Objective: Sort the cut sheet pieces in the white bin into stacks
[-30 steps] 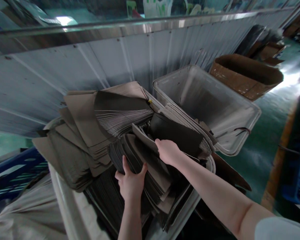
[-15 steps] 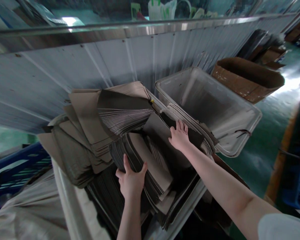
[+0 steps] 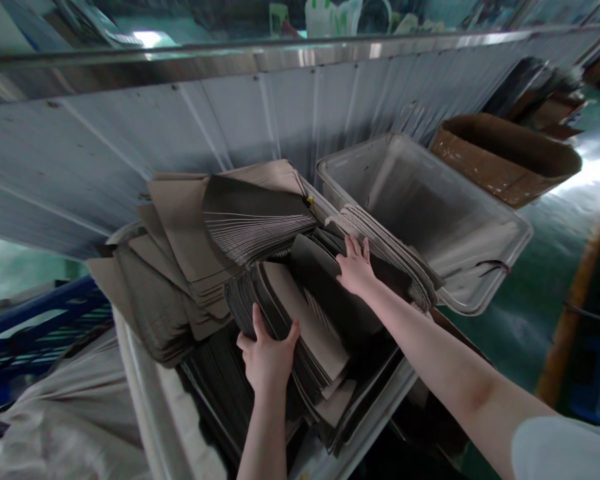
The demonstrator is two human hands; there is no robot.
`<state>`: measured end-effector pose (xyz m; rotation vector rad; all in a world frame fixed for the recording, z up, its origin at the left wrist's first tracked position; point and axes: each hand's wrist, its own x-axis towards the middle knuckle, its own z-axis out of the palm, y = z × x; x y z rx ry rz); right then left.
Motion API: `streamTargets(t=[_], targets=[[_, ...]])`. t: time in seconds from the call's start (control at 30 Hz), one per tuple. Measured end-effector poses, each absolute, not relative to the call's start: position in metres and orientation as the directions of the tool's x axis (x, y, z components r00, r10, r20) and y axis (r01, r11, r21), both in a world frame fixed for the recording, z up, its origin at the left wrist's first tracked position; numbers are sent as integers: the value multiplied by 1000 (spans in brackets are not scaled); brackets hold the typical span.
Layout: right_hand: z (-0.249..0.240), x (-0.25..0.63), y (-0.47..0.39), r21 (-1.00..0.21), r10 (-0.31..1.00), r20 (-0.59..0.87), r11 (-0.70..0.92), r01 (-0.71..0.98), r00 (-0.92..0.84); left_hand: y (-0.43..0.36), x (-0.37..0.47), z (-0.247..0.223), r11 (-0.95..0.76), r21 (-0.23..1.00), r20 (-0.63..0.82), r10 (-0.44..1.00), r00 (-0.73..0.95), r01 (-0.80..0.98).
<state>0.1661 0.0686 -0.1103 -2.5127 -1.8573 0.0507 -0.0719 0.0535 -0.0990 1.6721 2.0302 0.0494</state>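
Several stacks of thin flat sheets, grey-brown on one face and dark on the other, fill a white bin (image 3: 147, 400). Across the middle stack (image 3: 300, 313) lies my left hand (image 3: 267, 353), its thumb and fingers spread apart. My right hand (image 3: 356, 270) reaches over dark sheets (image 3: 325, 277) farther right, with its fingers stretched out and apart. The undersides of its fingers are hidden. Behind the hands, a fanned stack (image 3: 260, 220) shows its pale edges. Another pile of sheets (image 3: 180, 287) leans over the bin's left side.
A translucent tub (image 3: 430, 200) stands against the bin's right side, with a brown cardboard box (image 3: 510, 160) beyond it. A ribbed metal wall (image 3: 205, 120) runs behind. To the left are a blue crate (image 3: 45, 333) and crumpled grey cloth (image 3: 75, 413).
The view has shifted slightly, moving most things to the right. By my right hand the dark sheets have tilted and separated at their upper edges. My left hand keeps its place on the stack.
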Motion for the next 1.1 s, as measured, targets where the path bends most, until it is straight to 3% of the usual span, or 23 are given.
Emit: streamTargets(t=[0.23,0.43,0.57,0.67,0.83,0.93,1.0,1.1], targets=[[-113,146,54,-85,959,21,-281,956,283,55,-71,-97,245,339,-355,927,-118,908],[-107,169,74,-49,973,-76,-223,974,219,54,-69,-93,257,338,-362,924,-127,906],[-103,153,69,-48,980,-6,-200,979,200,54,-68,-92,254,333,-357,925,-128,908],[-100,138,60,-165,964,-87,-264,950,252,55,-68,-92,248,326,-358,926,-123,912],[-108,120,39,-463,921,-167,-388,797,351,54,-68,-98,242,323,-343,931,-125,915],[-115,112,32,-538,860,-306,-510,671,408,54,-68,-102,234,328,-325,938,-123,915],[-111,112,33,-558,866,-363,-498,664,344,53,-68,-104,230,333,-315,941,-122,914],[-79,128,45,-612,926,-324,-362,703,195,52,-70,-106,219,347,-296,948,-115,912]])
